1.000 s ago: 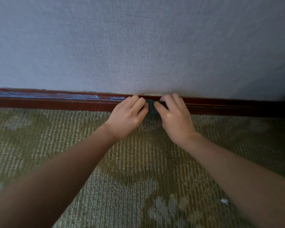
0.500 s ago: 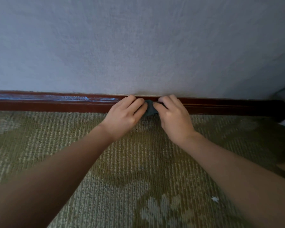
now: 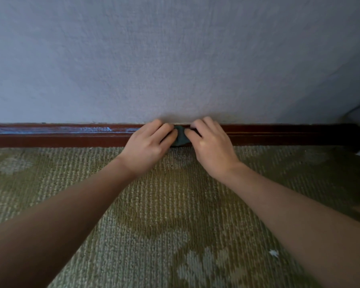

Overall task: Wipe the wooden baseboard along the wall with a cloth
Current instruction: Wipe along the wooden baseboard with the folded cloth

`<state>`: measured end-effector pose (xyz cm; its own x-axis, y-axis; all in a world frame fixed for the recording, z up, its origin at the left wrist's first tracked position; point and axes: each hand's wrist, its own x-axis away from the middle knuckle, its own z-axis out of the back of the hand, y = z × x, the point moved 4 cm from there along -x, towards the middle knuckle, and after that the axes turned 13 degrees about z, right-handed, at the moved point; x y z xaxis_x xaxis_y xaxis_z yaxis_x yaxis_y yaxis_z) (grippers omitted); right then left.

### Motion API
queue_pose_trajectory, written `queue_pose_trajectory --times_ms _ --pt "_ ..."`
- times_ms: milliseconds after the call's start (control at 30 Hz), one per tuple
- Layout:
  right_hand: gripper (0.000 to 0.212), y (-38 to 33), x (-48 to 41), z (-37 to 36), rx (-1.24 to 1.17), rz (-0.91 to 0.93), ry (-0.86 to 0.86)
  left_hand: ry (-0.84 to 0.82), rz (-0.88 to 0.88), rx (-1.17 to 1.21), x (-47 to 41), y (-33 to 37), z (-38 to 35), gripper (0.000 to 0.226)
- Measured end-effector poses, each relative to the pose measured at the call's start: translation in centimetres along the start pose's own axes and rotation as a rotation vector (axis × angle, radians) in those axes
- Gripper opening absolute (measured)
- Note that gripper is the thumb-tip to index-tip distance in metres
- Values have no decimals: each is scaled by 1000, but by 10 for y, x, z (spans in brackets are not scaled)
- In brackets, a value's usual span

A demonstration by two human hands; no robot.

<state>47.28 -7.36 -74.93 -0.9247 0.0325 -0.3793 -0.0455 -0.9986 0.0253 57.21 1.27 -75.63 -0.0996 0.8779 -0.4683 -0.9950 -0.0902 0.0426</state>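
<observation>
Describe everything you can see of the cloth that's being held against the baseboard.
The cloth is a small, dark teal wad, soft and bunched, mostly hidden. Only a rounded patch shows between the left hand and right hand, whose curled fingers grip it from either side. It is pressed against the reddish-brown wooden baseboard, its lower edge close to the carpet.

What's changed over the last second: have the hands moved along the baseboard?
Very little. The left hand, right hand and the cloth between them have edged slightly left along the baseboard, though the camera shifted too. Nothing was let go: both hands still grip the cloth against the wood. Wall and carpet unchanged.
</observation>
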Motion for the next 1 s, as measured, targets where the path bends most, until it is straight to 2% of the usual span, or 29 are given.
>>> queue_pose_trajectory --times_ms 67,200,267,533,700,1000 --pt "14 -2 1 -5 -6 8 21 1 -10 -6 2 -1 -4 27" --pt "21 -5 5 -11 -33 -46 71 15 13 0 3 0 -9 23" --pt "16 -5 4 -12 -42 -61 86 13 23 14 3 1 -8 23" --pt "29 -8 -5 -2 -83 -99 44 25 89 54 4 -5 4 32" --pt "21 -12 -10 -10 -60 -53 49 17 39 8 10 -13 4 24" --pt "24 -15 -10 -12 -75 -74 13 -19 106 55 9 -11 2 27"
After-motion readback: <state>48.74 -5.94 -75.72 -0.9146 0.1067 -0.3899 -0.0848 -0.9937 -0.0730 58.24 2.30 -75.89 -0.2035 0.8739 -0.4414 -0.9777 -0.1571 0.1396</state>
